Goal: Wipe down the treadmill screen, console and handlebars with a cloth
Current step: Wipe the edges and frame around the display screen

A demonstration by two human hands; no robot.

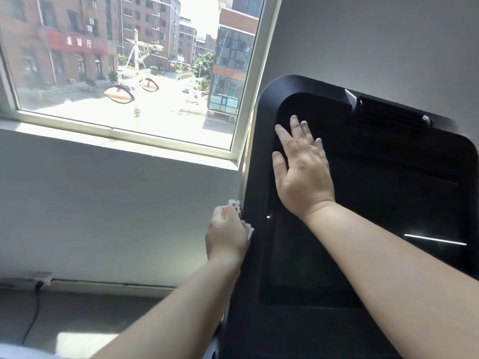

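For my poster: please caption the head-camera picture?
Right hand flat on the treadmill screen; left hand holds a white cloth against its side edge.

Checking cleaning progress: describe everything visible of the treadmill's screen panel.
The screen panel is glossy black with rounded corners, a wide bezel round a dark, unlit display with a few light glints. It stands before a grey wall, right of the window, tilted in this view. The right hand lies flat on its upper left, fingers straight. The left hand holds a white cloth against its left edge.
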